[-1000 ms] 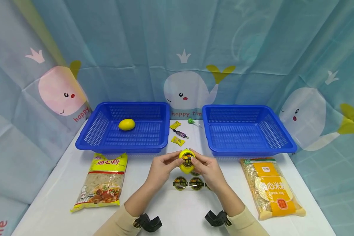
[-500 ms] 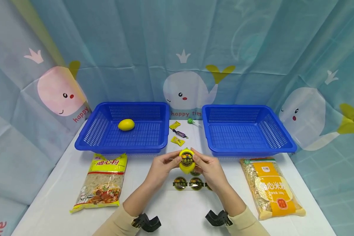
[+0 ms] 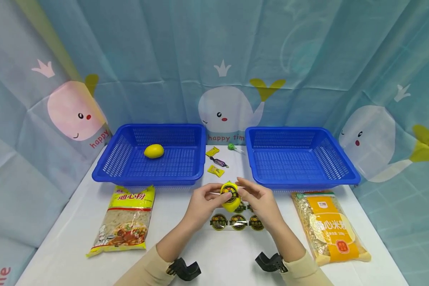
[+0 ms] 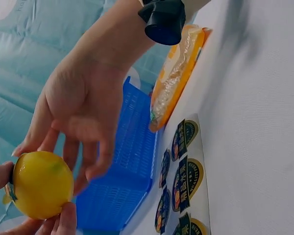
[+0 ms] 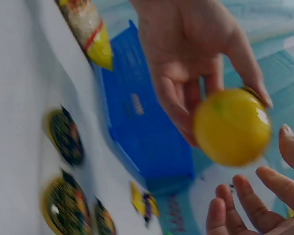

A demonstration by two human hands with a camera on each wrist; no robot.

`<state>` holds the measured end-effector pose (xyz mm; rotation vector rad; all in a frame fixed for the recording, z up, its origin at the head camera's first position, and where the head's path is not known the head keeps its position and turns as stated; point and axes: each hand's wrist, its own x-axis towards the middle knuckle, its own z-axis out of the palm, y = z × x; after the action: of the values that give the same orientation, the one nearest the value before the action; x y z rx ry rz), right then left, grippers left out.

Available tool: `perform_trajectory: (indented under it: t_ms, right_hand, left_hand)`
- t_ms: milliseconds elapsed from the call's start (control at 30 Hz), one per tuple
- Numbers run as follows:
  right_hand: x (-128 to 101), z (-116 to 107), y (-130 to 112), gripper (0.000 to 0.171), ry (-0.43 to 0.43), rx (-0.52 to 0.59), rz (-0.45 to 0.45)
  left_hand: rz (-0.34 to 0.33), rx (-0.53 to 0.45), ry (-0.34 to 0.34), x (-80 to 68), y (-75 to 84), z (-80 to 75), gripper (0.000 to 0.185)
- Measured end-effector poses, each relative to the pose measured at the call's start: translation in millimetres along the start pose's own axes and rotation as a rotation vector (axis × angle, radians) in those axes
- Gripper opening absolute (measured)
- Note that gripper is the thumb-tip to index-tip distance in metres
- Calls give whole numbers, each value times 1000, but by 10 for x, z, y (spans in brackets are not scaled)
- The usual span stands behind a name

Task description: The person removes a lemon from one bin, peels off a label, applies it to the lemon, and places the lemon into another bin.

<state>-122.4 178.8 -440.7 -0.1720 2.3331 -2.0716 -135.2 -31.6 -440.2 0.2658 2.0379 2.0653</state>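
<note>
1. Pale blue curtain: hung at back and sides, printed with crowned whales and red "happy" lettering.
2. White counter: everything else is carried on it or held over it.
3. Left basket and right basket: both blue, slotted, placed side by side at the far edge, gap left between.
4. Left bag, yellow-and-clear, and right bag, orange-and-clear: each laid flat in front of the basket on its side; pale pieces seen inside.
5. Sticker sheet: clear, laid flat mid-counter, round black-and-gold stickers set in rows; partly covered by the right hand in head view.
6. Left hand: narrow, held lemon pinched between thumb and fingers. Right hand: wide, fingers spread, kept just beside the fruit; slim gap shown in right wrist view.
7. Held lemon: yellow, raised above the counter, between both hands. Basket lemon: laid inside left basket.
8. Round label: stuck on held lemon, turned up to head camera, partly covered by left thumb.
9. Yellow sweets (two) and purple sweet: wrapped, scattered between baskets, purple in the middle.
10. Green lollipop: placed near right basket, stick pointed toward it.
</note>
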Motion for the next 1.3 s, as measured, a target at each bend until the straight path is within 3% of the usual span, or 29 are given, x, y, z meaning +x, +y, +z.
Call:
perform_trajectory:
  t_ms: [167,367,467,600,733,1000,1167,1300]
  right_hand:
    - [-42,-335,-104,43,138,-57,-91]
    - [-40,-875,-224,45,272,-65,-81]
    - [-60,-1172,-269,48,309,-169,-71]
    - [-86,-1547,-314,53,327,-397,-31]
    - [-95,-1882,-324,57,339,-503,13]
    - [-83,-2362,-247,71,441,-559,239]
    - [-73,-2521,-126,85,504,-603,306]
    - [-70,-2591,-10,92,483,-603,349]
  left_hand:
    - [0,15,-7,22,-5,20,48]
    - [-5,14,5,37,2,35,49]
    - [-6,16,0,50,5,40,50]
    - [-9,11,-1,67,19,39,50]
    - [-16,14,-1,72,42,34,50]
    - [-33,33,2,100,65,9,55]
    - [-42,25,7,137,55,-11,55]
    - [-55,21,2,174,63,23,56]
